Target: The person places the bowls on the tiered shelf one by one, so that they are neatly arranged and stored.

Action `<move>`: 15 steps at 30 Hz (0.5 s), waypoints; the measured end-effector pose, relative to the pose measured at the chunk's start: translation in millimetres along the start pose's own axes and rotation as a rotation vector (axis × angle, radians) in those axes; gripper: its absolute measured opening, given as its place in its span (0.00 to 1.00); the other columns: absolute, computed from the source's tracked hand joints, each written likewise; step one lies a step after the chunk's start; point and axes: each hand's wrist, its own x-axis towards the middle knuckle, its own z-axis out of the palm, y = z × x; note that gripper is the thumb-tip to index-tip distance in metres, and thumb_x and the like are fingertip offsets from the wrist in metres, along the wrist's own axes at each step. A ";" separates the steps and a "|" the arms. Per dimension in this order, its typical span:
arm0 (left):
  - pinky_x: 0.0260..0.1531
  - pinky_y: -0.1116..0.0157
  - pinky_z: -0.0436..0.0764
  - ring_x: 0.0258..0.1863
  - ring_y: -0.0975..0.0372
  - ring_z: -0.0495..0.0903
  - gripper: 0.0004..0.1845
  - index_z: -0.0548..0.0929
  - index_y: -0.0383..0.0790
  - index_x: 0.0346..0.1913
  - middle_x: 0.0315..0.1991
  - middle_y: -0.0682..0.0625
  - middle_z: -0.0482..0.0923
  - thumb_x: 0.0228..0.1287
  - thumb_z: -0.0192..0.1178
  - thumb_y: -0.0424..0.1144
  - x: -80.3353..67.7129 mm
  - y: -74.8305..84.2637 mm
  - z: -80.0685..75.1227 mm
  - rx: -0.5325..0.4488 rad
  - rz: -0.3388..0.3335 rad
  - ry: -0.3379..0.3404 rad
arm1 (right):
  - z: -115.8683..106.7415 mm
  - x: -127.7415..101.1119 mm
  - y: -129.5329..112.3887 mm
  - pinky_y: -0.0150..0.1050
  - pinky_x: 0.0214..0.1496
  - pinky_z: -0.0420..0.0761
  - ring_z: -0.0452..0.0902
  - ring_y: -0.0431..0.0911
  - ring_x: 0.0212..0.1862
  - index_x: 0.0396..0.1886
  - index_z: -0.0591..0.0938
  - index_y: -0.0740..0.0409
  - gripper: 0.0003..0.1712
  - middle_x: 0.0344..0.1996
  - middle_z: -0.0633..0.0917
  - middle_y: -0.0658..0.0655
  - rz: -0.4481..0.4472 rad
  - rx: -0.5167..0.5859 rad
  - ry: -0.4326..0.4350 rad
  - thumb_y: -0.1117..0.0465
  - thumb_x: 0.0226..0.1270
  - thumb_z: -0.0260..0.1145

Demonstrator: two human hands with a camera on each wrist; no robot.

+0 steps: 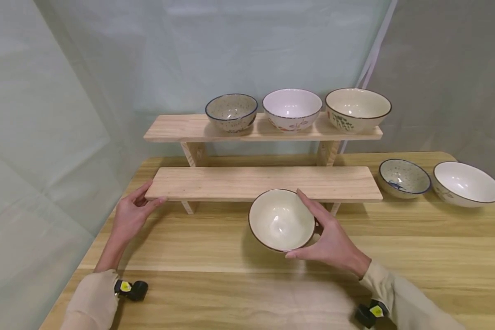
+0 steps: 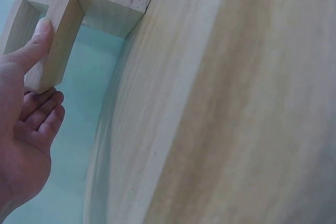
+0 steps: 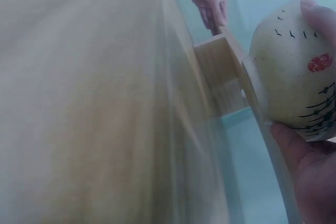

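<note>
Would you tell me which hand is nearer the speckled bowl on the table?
The right hand, holding the cream bowl, is nearer the speckled bowl; the left hand grips the lower shelf's far end.

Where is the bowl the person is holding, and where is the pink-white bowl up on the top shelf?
held cream bowl (image 1: 281, 220), head view, on its inside bottom.
pink-white bowl (image 1: 292, 104), head view, on its inner wall.
top shelf (image 1: 177, 127), head view, on the bare left end of the board.
</note>
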 end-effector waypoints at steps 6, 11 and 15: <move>0.43 0.81 0.73 0.63 0.47 0.66 0.41 0.59 0.36 0.72 0.66 0.34 0.62 0.61 0.66 0.45 -0.5 0.3 -0.5 -0.001 -0.008 -0.005 | 1.9 11.2 -28.2 0.39 0.46 0.81 0.73 0.54 0.54 0.74 0.57 0.57 0.67 0.62 0.66 0.64 -0.007 -0.030 -0.001 0.66 0.31 0.85; 0.43 0.81 0.73 0.62 0.46 0.67 0.41 0.59 0.35 0.71 0.65 0.33 0.63 0.61 0.66 0.45 -0.7 1.2 0.0 -0.001 -0.001 0.000 | 5.7 18.1 -34.4 0.40 0.46 0.81 0.71 0.55 0.56 0.74 0.58 0.56 0.66 0.63 0.67 0.64 -0.011 -0.035 -0.010 0.65 0.32 0.85; 0.43 0.81 0.73 0.62 0.46 0.67 0.41 0.60 0.34 0.71 0.65 0.34 0.63 0.61 0.66 0.45 -0.7 2.1 0.5 0.008 0.002 0.004 | 6.9 24.8 -35.2 0.43 0.48 0.81 0.71 0.57 0.56 0.74 0.57 0.58 0.66 0.64 0.65 0.65 -0.037 0.006 -0.021 0.67 0.32 0.84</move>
